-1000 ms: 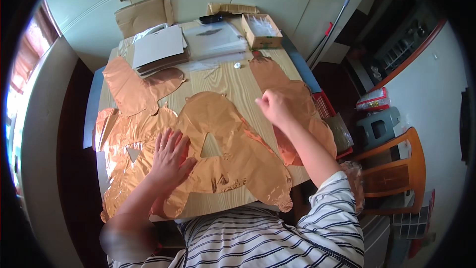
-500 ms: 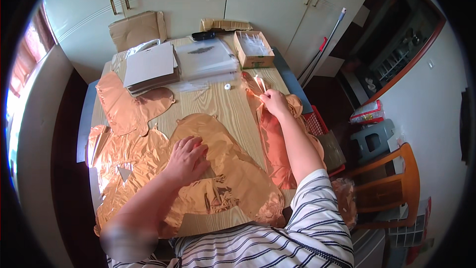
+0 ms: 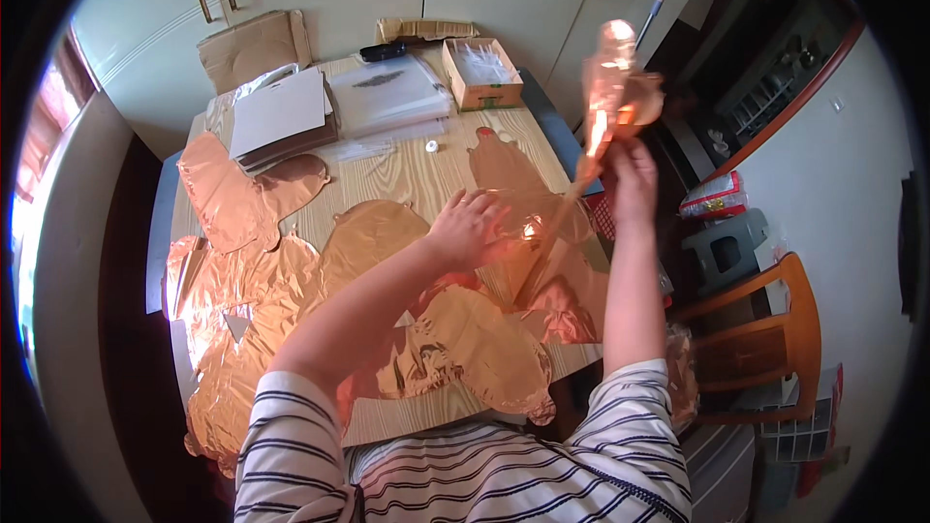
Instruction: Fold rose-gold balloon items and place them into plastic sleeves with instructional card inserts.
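Room: a wooden table (image 3: 407,174) stood before pale cupboard doors, with a wooden chair (image 3: 775,329) to the right.
Table load: flat copper foil balloons (image 3: 252,281) lay spread across it, beside a white stack of sheets (image 3: 281,111) and an open cardboard box (image 3: 481,73).
Change: half a second earlier the right hand (image 3: 630,169) was low over the table; it had since risen, lifting one copper balloon (image 3: 610,87) clear.
Right fingers: closed around the raised balloon's lower part.
Left hand (image 3: 470,228): had moved rightward, fingers spread flat on the lifted balloon's trailing foil (image 3: 542,261).
Meaning: probably one balloon was being separated from the pile.
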A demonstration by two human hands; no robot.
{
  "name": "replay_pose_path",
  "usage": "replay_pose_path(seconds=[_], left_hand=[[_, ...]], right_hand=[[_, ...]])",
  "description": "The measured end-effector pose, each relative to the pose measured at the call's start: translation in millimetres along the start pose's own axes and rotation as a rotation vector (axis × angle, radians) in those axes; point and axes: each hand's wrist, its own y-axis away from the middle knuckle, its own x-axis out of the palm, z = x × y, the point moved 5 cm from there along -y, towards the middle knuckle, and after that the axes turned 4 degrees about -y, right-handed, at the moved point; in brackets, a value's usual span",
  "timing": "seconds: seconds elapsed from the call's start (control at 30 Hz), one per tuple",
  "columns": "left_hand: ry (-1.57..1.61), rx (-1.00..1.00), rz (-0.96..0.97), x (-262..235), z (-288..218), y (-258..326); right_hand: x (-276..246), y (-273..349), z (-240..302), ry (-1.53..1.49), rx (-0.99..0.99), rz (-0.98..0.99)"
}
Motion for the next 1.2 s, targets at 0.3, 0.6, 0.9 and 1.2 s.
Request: replay_pose_path(seconds=[0.3, 0.6, 0.9, 1.2], left_hand=[[0.162, -0.219, -0.19, -6.0, 25.2, 33.1], [-0.056, -0.445, -0.321, -128.9, 102.0, 221.3], [-0.169, -0.508, -0.241, -170.8, 173.1, 269.5], [-0.223, -0.494, 0.112, -156.8, 213.7, 257.3]], right_hand=[[115.2, 20.4, 87.7, 0.258, -0.07, 0.093], [245.8, 126.8, -120.5, 1.003, -0.26, 0.51], [259.9, 151.9, -189.9, 1.205, -0.188, 0.57], [230.7, 145.6, -169.6, 1.205, 0.016, 0.899]])
